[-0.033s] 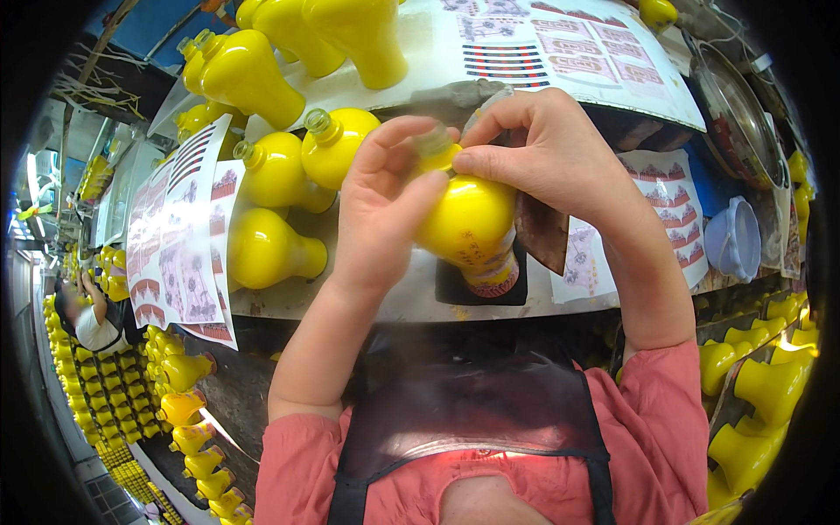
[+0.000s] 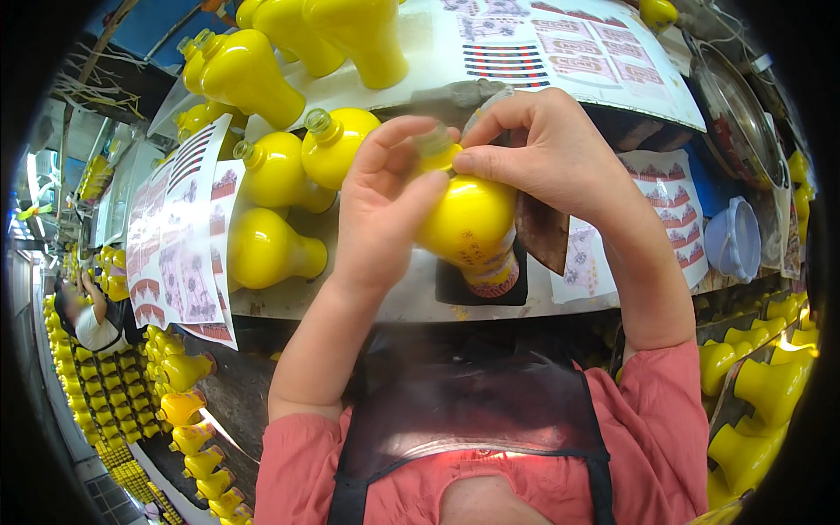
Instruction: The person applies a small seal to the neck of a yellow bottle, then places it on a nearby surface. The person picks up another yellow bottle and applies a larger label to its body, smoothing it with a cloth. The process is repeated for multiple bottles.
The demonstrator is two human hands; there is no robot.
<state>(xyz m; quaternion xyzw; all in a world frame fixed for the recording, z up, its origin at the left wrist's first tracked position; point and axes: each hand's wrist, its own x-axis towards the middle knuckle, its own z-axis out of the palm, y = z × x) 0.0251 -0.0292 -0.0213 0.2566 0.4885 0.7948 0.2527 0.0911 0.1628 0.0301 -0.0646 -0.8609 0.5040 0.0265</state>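
Note:
A glossy yellow bottle [image 2: 468, 219] with a clear glass mouth stands in front of me on a black pad [image 2: 512, 293]. Fine red print shows on its side, and a patterned band circles its foot. Curled round the left of the neck is my left hand [image 2: 381, 201], its thumb and fingers against the bottle. From the other side my right hand [image 2: 547, 149] presses thumb and forefinger together at the neck. Whatever small thing may be in that pinch is hidden. A brown, pointed flat piece [image 2: 542, 234] lies beside the bottle, under my right hand.
More yellow bottles [image 2: 271, 249] stand or lie at the left and far left. Printed decal sheets [image 2: 179, 236] hang over the left edge; others [image 2: 569, 44] lie on a far white board. A pale blue tub [image 2: 735, 238] sits right. Another person [image 2: 92, 319] is at far left.

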